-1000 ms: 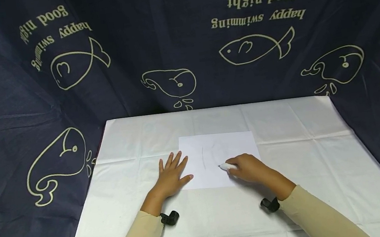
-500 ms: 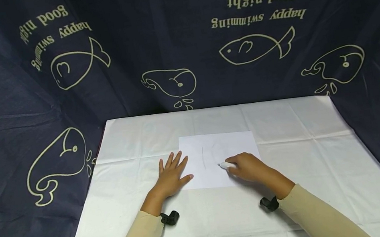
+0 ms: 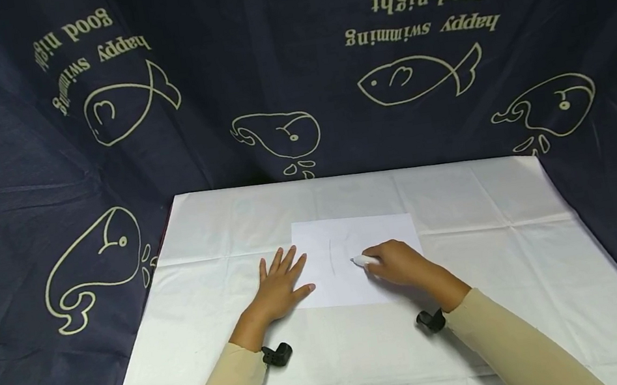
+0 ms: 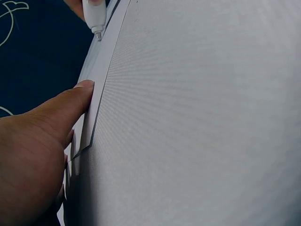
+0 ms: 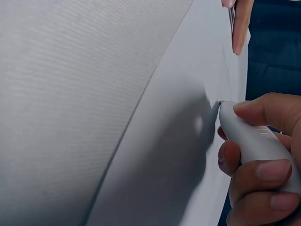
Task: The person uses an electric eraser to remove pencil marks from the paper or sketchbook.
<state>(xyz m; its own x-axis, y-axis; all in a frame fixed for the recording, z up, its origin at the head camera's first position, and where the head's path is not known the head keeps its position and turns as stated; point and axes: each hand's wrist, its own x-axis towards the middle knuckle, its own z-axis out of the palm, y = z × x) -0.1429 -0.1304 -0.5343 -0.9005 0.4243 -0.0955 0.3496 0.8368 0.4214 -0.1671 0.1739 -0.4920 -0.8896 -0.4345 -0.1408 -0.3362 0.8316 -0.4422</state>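
A white sheet of paper (image 3: 372,226) lies on the cloth-covered table, bearing a thin grey line (image 3: 331,255) and fainter marks to its right. My left hand (image 3: 278,292) rests with spread fingers over the sheet's left edge; in the left wrist view its thumb (image 4: 77,101) lies along the paper. My right hand (image 3: 404,264) grips a thick white electric eraser (image 3: 368,260), its narrow tip pointing left at the paper. The right wrist view shows fingers curled round the eraser body (image 5: 254,139), its tip close to the sheet; whether it touches, I cannot tell.
A white creased cloth (image 3: 499,330) covers the table all round the sheet. Behind and at the sides hangs a dark blue curtain (image 3: 337,142) with fish and whale prints. A small black camera (image 3: 277,355) sits on the left wrist, another camera (image 3: 430,321) on the right.
My right hand, with the electric eraser, has moved slightly away from me across the paper, and a touch left. My left hand stays in place on the sheet.
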